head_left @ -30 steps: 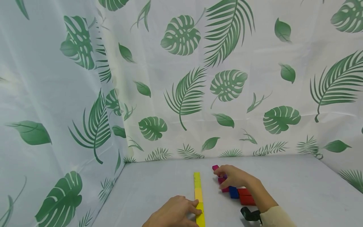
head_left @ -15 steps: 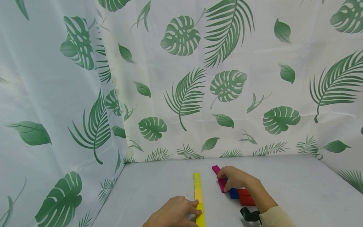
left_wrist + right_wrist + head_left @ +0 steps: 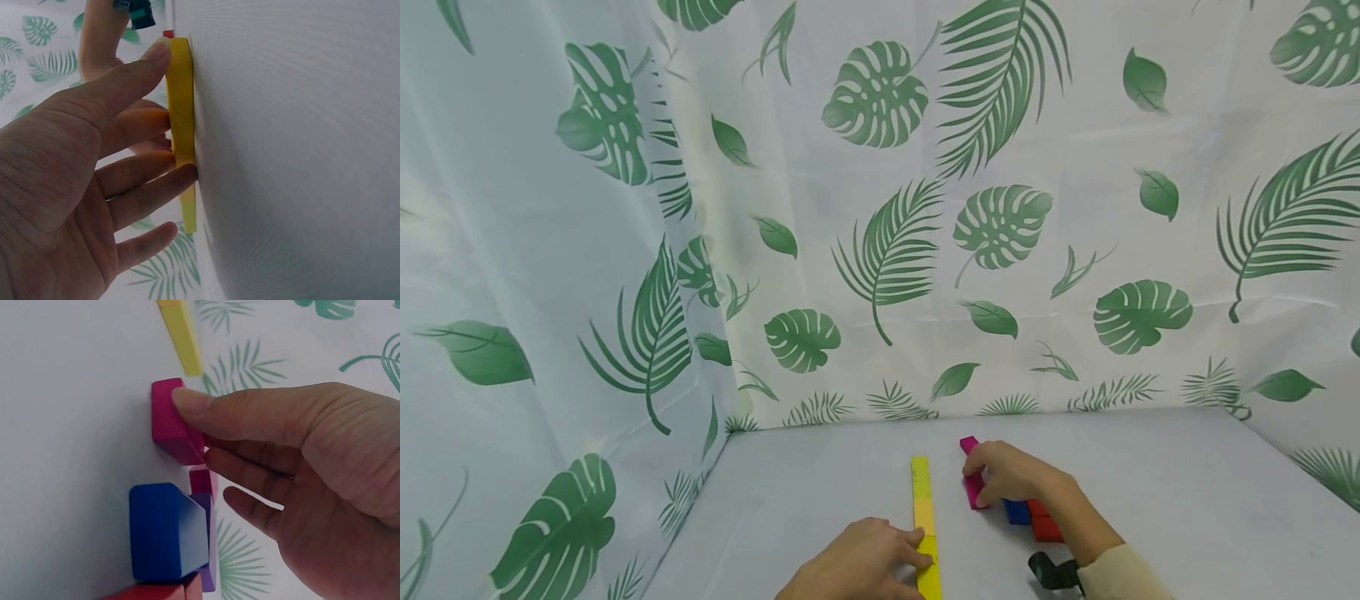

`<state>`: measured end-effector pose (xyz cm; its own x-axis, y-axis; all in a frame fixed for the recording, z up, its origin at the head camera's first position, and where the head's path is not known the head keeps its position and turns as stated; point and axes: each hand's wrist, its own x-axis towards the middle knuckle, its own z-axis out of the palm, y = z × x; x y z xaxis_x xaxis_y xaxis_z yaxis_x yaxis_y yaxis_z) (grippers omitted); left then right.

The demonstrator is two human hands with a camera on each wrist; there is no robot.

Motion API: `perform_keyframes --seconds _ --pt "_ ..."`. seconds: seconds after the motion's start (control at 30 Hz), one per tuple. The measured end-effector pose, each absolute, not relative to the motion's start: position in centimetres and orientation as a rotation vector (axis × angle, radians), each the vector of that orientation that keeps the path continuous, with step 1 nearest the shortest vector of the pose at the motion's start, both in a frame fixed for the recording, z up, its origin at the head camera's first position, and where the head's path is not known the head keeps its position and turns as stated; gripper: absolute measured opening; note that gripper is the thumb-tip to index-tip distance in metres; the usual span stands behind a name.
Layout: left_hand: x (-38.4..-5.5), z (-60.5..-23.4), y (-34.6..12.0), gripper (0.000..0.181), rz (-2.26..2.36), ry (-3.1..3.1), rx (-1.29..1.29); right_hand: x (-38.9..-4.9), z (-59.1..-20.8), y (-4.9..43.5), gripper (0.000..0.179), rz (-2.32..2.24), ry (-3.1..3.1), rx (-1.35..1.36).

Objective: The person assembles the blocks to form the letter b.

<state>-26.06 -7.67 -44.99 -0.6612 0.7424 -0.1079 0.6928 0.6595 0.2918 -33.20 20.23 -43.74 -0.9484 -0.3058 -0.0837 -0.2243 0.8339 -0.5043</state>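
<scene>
A straight row of blocks lies end to end on the table: a yellow block (image 3: pixel 931 575) nearest, a yellow-orange block (image 3: pixel 925 517) in the middle and a lime-yellow block (image 3: pixel 921 477) at the far end. My left hand (image 3: pixel 868 558) holds the nearest one, thumb at its near end, fingers along its side. To the right of the row, my right hand (image 3: pixel 1015 475) pinches a magenta block (image 3: pixel 167 415) between thumb and fingers. Beyond it sits another magenta block (image 3: pixel 967 442). A blue block (image 3: pixel 156 531) stands just right of the held one, a purple block (image 3: pixel 209 544) behind it.
Red blocks (image 3: pixel 1047 527) sit beside the blue one, partly covered by my right forearm. A dark wrist-worn device (image 3: pixel 1052 573) hangs by the right sleeve. A leaf-printed curtain (image 3: pixel 865 367) encloses the white table (image 3: pixel 805 475) at the back and left.
My right hand has taken hold of the nearer magenta block and shifted it left, away from the blue block and toward the yellow row. The left hand has stayed in place.
</scene>
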Motion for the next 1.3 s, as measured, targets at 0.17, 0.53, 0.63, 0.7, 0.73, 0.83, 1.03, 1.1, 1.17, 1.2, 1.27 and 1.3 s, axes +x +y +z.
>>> perform_keyframes --seconds 0.17,0.53,0.63,0.7,0.73,0.83,1.03,1.1,1.17,1.2,1.27,1.3 --pt "-26.0 -45.0 -7.8 0.039 0.321 2.659 1.197 -33.3 -44.0 19.6 0.037 -0.741 2.877 -0.486" --pt "-26.3 -45.0 -7.6 0.040 0.354 2.647 1.091 -33.7 -44.5 18.8 0.031 -0.715 2.899 -0.573" --pt "-26.3 -45.1 -7.6 0.040 0.357 2.649 1.086 -33.8 -44.7 18.7 0.029 -0.711 2.907 -0.605" --pt "-26.3 -45.1 -7.5 0.040 0.355 2.651 1.081 -33.8 -44.9 18.7 0.030 -0.717 2.910 -0.619" --pt "-26.3 -45.1 -7.5 0.040 0.355 2.651 1.077 -33.8 -44.9 18.7 0.030 -0.722 2.911 -0.620" --pt "-26.3 -45.1 -7.5 0.039 0.351 2.652 1.064 -33.9 -45.1 18.7 0.030 -0.732 2.921 -0.639" --pt "-26.3 -45.1 -7.5 0.039 0.350 2.647 1.085 -34.0 -45.7 18.6 0.026 -0.716 2.972 -0.782" --pt "-26.3 -45.1 -7.6 0.040 0.349 2.644 1.105 -34.0 -45.7 18.5 0.025 -0.715 2.984 -0.808" --pt "-26.3 -45.1 -7.6 0.040 0.344 2.644 1.129 -34.0 -45.9 18.5 0.025 -0.717 2.991 -0.815" --pt "-26.3 -45.1 -7.6 0.040 0.343 2.643 1.139 -34.0 -45.9 18.4 0.025 -0.718 2.998 -0.809" --pt "-26.3 -45.1 -7.7 0.040 0.343 2.641 1.152 -34.1 -46.0 18.4 0.024 -0.722 3.014 -0.801" --pt "-26.3 -45.1 -7.7 0.040 0.344 2.639 1.152 -34.1 -46.1 18.4 0.023 -0.721 3.023 -0.799"
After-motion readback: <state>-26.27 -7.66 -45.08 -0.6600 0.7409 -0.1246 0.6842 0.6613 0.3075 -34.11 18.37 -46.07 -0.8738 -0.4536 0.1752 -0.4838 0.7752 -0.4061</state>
